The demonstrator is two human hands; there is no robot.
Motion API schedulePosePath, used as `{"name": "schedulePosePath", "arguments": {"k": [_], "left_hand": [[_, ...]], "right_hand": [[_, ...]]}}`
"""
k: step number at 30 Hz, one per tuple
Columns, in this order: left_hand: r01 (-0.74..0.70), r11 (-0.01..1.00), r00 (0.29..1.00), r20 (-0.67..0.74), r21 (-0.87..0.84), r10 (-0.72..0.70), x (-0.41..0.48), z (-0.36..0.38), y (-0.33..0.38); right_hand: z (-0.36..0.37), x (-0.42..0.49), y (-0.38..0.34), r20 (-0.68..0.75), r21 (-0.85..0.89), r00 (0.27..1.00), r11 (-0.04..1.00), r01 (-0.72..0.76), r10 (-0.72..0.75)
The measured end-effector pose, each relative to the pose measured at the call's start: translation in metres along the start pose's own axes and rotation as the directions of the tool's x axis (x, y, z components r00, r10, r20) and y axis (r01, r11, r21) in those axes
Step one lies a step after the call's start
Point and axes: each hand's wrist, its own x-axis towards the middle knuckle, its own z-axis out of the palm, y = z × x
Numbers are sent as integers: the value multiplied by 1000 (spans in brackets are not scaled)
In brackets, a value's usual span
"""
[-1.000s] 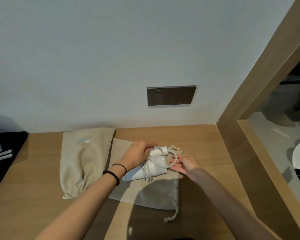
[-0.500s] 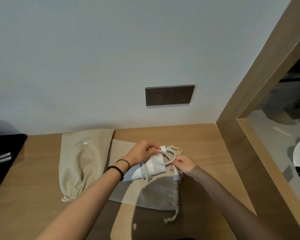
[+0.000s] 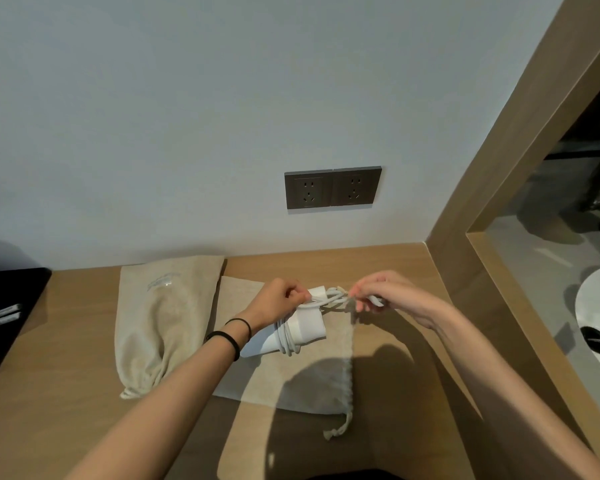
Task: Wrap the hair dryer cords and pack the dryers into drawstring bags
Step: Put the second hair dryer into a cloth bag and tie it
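- The white hair dryer (image 3: 307, 329) is held just above a flat drawstring bag (image 3: 326, 386), which is laid on the wooden worktop (image 3: 395, 268).
- The left hand (image 3: 278, 301) is closed round the top of the dryer, and the coils of the cord (image 3: 286, 339) are pressed against the dryer by it.
- The loose end of the cord is pinched by the right hand (image 3: 392, 293) and is stretched out to the right. The plug may be in that hand, but it is mostly hidden.
- It looks as if the cord is almost all wrapped and only the end is left to be tucked in.
- To do this well, the coils should be pinned tight under the left hand so that none can slip off.
- The end should be pulled snug but not hard, so that the cord is not bent sharply.
- The end should then be pushed under a coil, so that the wrap is locked.
- The drawstring (image 3: 338, 429) hangs at the flat bag's right edge, so the dryer can likely be slid in from that side.
- A full bag (image 3: 163, 327) is seen to the left; what is inside cannot be told.
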Motion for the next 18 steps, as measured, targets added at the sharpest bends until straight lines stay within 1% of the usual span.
{"name": "schedulePosePath", "arguments": {"k": [1,5,7,8,10,12,14,16,18], "left_hand": [[-5,1000,1000,-8,9,5,-1,1,1],[-52,996,998,-27,76,54,-4,3,-3],[-55,995,998,-17,78,56,-6,5,-5],[-57,994,998,-10,88,58,-6,7,-5],[-73,990,997,2,119,73,-7,9,-7],[-94,989,996,2,112,95,-9,10,-7],[-106,990,994,13,91,105,-11,9,-8],[-112,991,993,33,70,110,-14,8,-9],[-123,991,992,42,43,121,-15,6,-13]], "right_hand": [[1,-1,-1,38,60,999,998,28,-31],[3,1,3,170,144,979,986,85,-109],[4,4,4,194,179,971,979,103,-138],[5,7,5,156,147,977,982,120,-143],[11,15,5,-13,34,986,986,165,-165],[19,25,6,-180,-38,965,981,189,-193],[24,38,10,-304,-134,927,973,189,-222],[26,51,14,-330,-272,913,951,149,-238],[29,60,17,-292,-285,933,951,124,-209]]}}
